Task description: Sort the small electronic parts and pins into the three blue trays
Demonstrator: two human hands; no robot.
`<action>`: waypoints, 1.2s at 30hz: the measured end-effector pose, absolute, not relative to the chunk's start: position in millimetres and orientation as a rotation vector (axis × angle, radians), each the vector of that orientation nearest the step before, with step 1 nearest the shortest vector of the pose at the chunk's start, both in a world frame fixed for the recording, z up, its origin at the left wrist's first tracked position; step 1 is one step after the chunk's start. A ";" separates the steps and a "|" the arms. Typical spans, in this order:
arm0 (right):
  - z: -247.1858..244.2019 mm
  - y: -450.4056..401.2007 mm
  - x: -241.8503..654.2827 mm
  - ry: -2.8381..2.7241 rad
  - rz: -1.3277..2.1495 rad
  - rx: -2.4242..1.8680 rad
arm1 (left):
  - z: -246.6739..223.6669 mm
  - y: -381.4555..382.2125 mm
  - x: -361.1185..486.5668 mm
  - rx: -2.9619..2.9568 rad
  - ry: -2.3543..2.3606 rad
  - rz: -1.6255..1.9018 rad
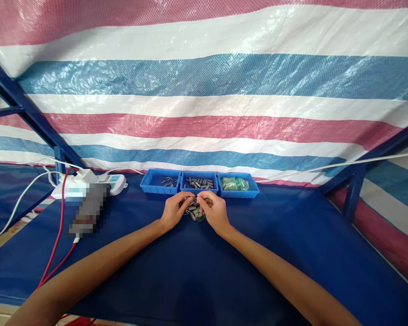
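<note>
My left hand (175, 209) and my right hand (215, 211) meet fingertip to fingertip over a small pile of mixed metal and green pieces (193, 213) on the blue table. Both are closed in a pinch, around something too small and hidden to make out. Just behind them stand three blue bins in a row. Thin metal pins lie in the left bin (161, 190), short grey cylinders fill part of the middle bin (200, 191), and green pieces with some metallic ones are in the right bin (238, 194).
On the left of the blue table (258, 258), a white power strip (117, 184) has plugs and cables. A blurred dark device (91, 210) lies beside it, with a red cable (57, 235) running forward. Striped sheeting (204, 74) hangs behind, between blue frame bars.
</note>
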State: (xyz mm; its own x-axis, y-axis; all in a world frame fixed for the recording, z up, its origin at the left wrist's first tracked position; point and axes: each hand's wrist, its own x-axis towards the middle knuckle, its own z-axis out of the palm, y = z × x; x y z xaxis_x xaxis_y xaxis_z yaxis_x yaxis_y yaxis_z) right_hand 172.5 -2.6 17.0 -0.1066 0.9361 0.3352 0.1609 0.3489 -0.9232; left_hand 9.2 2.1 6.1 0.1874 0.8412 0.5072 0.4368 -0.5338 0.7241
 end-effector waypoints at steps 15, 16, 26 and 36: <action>0.8 -8.0 170.4 -1.553 0.802 -0.992 | 2.1 0.6 7.8 1.973 1.212 1.282; 0.8 -7.7 170.6 -1.549 0.795 -0.989 | 2.1 1.0 8.1 1.986 1.225 1.275; 0.8 -7.9 172.6 -1.560 0.751 -1.021 | 5.9 3.2 8.3 2.115 1.176 1.361; -2.1 -7.0 172.2 -1.551 0.714 -1.037 | 10.7 0.8 9.0 2.178 1.122 1.408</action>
State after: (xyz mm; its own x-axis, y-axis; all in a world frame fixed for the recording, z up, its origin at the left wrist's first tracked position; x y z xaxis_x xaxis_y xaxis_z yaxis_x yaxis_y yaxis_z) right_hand 172.2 -7.0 -2.1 -0.0328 0.8951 0.4447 0.2447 0.4386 -0.8647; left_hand 9.0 0.8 10.7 0.2082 0.7515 0.6260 0.4426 -0.6431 0.6249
